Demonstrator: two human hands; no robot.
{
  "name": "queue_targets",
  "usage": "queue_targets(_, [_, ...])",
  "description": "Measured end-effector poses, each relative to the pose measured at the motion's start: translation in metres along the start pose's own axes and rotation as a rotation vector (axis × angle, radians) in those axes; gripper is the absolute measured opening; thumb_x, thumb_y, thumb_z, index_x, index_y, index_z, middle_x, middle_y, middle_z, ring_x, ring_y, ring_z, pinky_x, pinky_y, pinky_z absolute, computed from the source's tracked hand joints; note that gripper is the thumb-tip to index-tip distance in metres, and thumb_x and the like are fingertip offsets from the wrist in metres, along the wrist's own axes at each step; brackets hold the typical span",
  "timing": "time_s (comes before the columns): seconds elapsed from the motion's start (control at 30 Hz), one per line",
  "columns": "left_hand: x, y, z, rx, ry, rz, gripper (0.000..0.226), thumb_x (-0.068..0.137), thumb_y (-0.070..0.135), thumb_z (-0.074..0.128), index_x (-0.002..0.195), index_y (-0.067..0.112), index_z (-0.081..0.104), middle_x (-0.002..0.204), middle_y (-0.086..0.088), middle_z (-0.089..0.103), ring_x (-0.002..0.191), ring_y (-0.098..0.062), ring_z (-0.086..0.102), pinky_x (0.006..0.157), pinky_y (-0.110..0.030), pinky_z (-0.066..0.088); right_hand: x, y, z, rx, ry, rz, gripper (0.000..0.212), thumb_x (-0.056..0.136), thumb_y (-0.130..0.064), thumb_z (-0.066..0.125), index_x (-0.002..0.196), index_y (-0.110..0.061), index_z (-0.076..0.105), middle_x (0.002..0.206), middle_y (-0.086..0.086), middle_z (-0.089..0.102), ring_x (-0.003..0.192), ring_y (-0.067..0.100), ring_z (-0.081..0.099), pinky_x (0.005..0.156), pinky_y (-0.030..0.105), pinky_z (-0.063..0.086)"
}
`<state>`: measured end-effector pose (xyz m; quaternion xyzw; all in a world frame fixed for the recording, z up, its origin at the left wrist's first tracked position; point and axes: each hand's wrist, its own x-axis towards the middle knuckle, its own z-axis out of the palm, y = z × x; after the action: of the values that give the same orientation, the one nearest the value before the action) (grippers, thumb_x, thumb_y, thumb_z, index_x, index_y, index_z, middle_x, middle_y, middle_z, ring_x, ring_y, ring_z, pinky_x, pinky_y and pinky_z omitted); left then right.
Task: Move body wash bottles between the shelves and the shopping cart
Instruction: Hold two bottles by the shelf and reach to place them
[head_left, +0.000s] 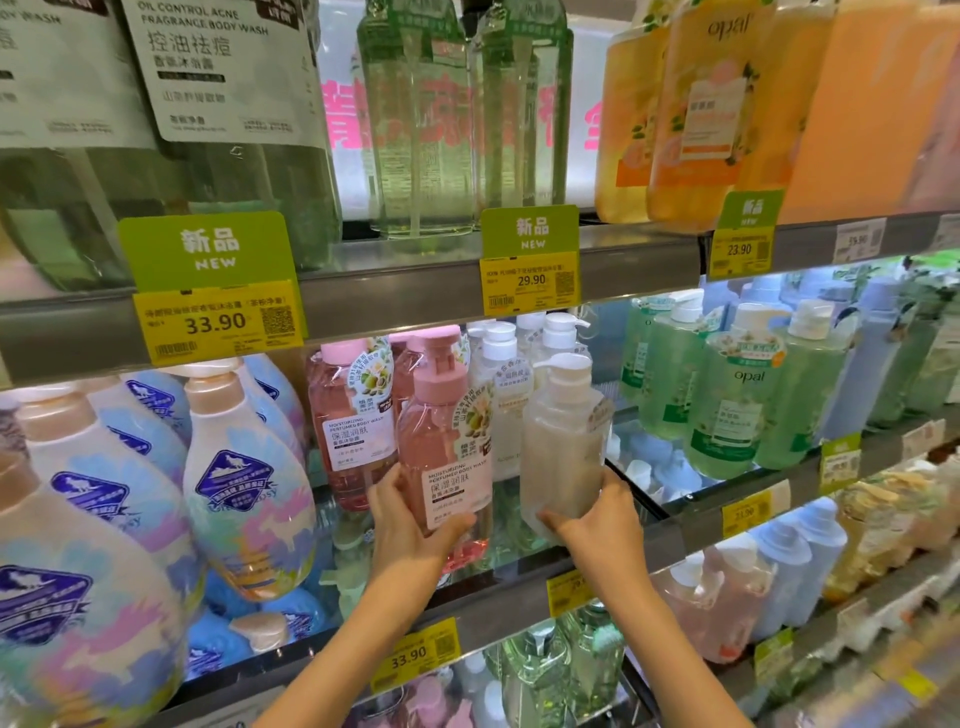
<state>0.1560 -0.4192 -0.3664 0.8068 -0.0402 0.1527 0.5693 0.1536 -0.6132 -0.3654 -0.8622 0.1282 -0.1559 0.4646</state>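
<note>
My left hand (410, 525) grips the lower part of a pink pump bottle of body wash (447, 441) that stands upright at the front of the middle shelf (514, 582). Right beside it, my right hand (602, 519) grips the base of a milky white pump bottle (561, 436), also upright. Whether either bottle rests on the shelf or is lifted just off it I cannot tell. More pink bottles (348, 415) and white bottles (506, 374) stand behind them. No shopping cart is in view.
Rounded blue and pastel bottles (244, 478) crowd the shelf to the left. Green opal bottles (737, 395) stand to the right. The upper shelf (395, 291) with yellow price tags hangs close above the pump heads. Lower shelves hold more bottles.
</note>
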Motion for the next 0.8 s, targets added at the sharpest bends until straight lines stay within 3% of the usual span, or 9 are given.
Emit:
queue_targets(0.13, [0.009, 0.008, 0.008, -0.024, 0.100, -0.040, 0.070, 0.068, 0.011, 0.083, 0.115, 0.015, 0.031, 0.120, -0.007, 0.049, 0.101, -0.015, 0.055, 0.083, -0.026, 0.047, 0.001, -0.003, 0.001, -0.067, -0.130, -0.058, 0.090, 0.069, -0.037, 0.078, 0.138, -0.007, 0.030, 0.123, 0.009, 0.050, 0.108, 0.027, 0.057, 0.082, 0.030, 0.050])
queue_targets(0.23, [0.014, 0.005, 0.015, -0.002, 0.119, -0.062, 0.071, 0.070, 0.016, 0.082, 0.122, 0.009, 0.034, 0.124, -0.008, 0.050, 0.106, -0.017, 0.054, 0.087, -0.027, 0.045, 0.003, -0.004, -0.003, -0.106, -0.176, -0.057, 0.074, 0.077, -0.019, 0.073, 0.136, -0.007, 0.030, 0.118, 0.010, 0.060, 0.104, 0.025, 0.060, 0.073, 0.023, 0.046])
queue_targets(0.4, [0.015, 0.001, 0.022, 0.079, 0.174, -0.029, 0.069, 0.072, 0.018, 0.080, 0.124, 0.008, 0.037, 0.126, -0.009, 0.049, 0.115, -0.021, 0.050, 0.088, -0.025, 0.038, 0.006, -0.011, 0.009, -0.084, -0.119, -0.084, 0.073, 0.073, -0.023, 0.080, 0.130, -0.007, 0.038, 0.123, 0.013, 0.059, 0.109, 0.029, 0.058, 0.087, 0.034, 0.050])
queue_targets(0.53, [0.018, 0.002, 0.021, 0.068, 0.177, -0.014, 0.067, 0.074, 0.019, 0.079, 0.126, 0.009, 0.038, 0.125, -0.003, 0.050, 0.110, -0.014, 0.050, 0.086, -0.023, 0.041, 0.012, -0.014, 0.019, -0.057, -0.077, -0.056, 0.076, 0.068, -0.024, 0.084, 0.126, -0.005, 0.039, 0.127, 0.013, 0.055, 0.115, 0.030, 0.055, 0.092, 0.037, 0.048])
queue_targets(0.63, [0.022, -0.002, 0.021, 0.056, 0.178, -0.008, 0.067, 0.072, 0.026, 0.080, 0.125, 0.015, 0.039, 0.124, -0.003, 0.052, 0.111, -0.017, 0.055, 0.093, -0.037, 0.049, 0.023, -0.017, 0.023, -0.064, -0.103, 0.005, 0.077, 0.065, -0.024, 0.086, 0.123, -0.006, 0.039, 0.127, 0.012, 0.054, 0.118, 0.029, 0.053, 0.095, 0.039, 0.046])
queue_targets(0.8, [0.024, 0.001, 0.023, 0.051, 0.184, -0.004, 0.064, 0.073, 0.025, 0.079, 0.123, 0.016, 0.040, 0.123, 0.000, 0.052, 0.109, -0.013, 0.055, 0.085, -0.024, 0.045, 0.032, -0.018, 0.025, -0.062, -0.119, 0.021, 0.082, 0.061, -0.027, 0.087, 0.124, -0.007, 0.038, 0.129, 0.010, 0.052, 0.119, 0.028, 0.051, 0.097, 0.042, 0.045])
